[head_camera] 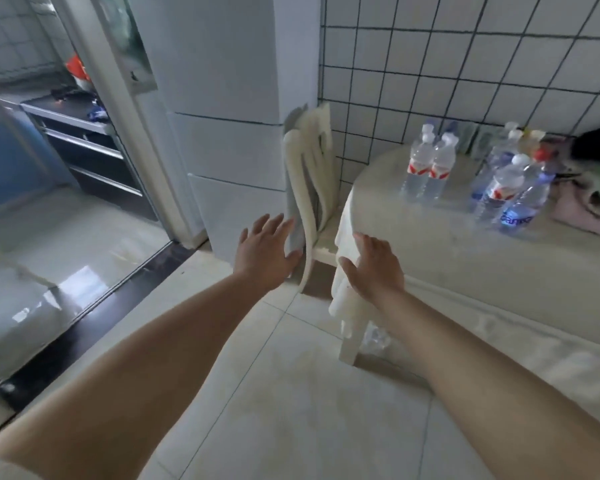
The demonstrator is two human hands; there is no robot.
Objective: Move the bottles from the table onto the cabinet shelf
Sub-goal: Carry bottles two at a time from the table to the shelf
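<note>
The white cabinet [229, 98] stands tall at the left of the tiled wall [465, 64], its fronts shut and no shelf showing. Right of it the round counter [430, 244], draped in a pale cloth, carries the bottles, all upright near the wall and well apart from both hands.

The step in hand looks like the reach for a first bottle. Both hands hang over the floor with straight, spread fingers and hold nothing: the left hand [264, 252] is near the folded white chair [309, 174] leaning between cabinet and counter, the right hand [374, 268] is at the counter's near edge. To do it well, I judge the right hand should go for the front pair of bottles [428, 168], which stand touching and nearest, and take one round its middle so its neighbour is not tipped. The cabinet will need opening, a job for the free left hand.

Counted: one cabinet, one counter, one folded chair. Bottles: two in the left pair, at least four in the right cluster [513, 188], the ones behind too blurred to count surely.
</note>
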